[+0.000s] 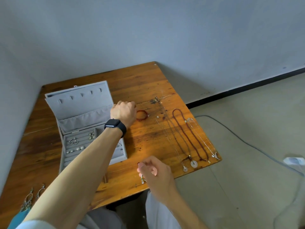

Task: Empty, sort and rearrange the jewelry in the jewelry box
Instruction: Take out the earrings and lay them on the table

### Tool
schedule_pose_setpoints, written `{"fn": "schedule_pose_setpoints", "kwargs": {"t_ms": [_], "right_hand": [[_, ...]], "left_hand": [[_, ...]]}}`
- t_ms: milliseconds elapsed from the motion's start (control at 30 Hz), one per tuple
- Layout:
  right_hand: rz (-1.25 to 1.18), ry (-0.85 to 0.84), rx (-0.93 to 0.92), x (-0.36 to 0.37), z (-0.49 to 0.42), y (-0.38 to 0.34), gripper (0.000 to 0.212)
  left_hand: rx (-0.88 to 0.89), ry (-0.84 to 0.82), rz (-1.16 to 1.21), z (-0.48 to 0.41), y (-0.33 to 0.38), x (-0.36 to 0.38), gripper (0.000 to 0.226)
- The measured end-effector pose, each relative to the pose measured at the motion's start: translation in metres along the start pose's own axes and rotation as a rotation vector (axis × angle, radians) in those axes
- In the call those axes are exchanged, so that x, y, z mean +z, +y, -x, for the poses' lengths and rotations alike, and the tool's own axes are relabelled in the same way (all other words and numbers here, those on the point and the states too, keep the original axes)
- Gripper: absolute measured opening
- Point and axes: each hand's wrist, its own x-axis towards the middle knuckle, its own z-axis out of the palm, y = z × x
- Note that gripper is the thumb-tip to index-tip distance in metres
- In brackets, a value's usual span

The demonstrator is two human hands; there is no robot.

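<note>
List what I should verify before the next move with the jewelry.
1. Lid of the jewelry box open: ok.
2. Box emptied: not ok; earrings sit in its trays.
3. The necklaces laid out side by side: ok.
4. Grip of the left hand, beside the red bracelet: cannot tell.
5. The right hand free: cannot tell; a silver piece shows at its curled fingers.

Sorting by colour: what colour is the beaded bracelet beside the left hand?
The round beaded bracelet is dark red, clearest in the head view.
</note>
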Motion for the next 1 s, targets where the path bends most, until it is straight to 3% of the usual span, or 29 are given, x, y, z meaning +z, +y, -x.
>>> {"fn": "schedule_pose_setpoints", "kwargs": {"t_ms": [167, 300, 500, 667, 767, 900, 1000], "right_hand": [[0.0, 0.009, -0.066, -0.003, 0.001, -0.005, 0.014], [0.034, 0.047, -0.023, -0.011, -0.011, -0.018, 0.008], [0.374, 0.09, -0.059, -0.035, -0.063, -0.06, 0.014], [0.467, 0.07, -0.087, -0.023, -0.106, -0.08, 0.016], [0.474, 0.097, -0.04, -0.017, -0.128, -0.076, 0.017], [0.823, 0.177, 0.061, -0.025, -0.148, -0.053, 0.018], [0.92, 0.195, 0.061, -0.031, -0.152, -0.04, 0.017]], "left_hand": [[0.021, 0.102, 0.152, 0.052, -0.021, -0.018, 0.04], [-0.126, 0.087, 0.109, 0.115, -0.053, -0.012, 0.056], [-0.264, -0.016, 0.171, 0.159, -0.085, 0.008, 0.065], [-0.274, -0.026, 0.187, 0.158, -0.084, 0.013, 0.066], [-0.281, -0.021, 0.191, 0.158, -0.086, 0.014, 0.067], [-0.299, -0.024, 0.192, 0.158, -0.085, 0.015, 0.069], [-0.311, -0.023, 0.192, 0.157, -0.084, 0.016, 0.069]]}}
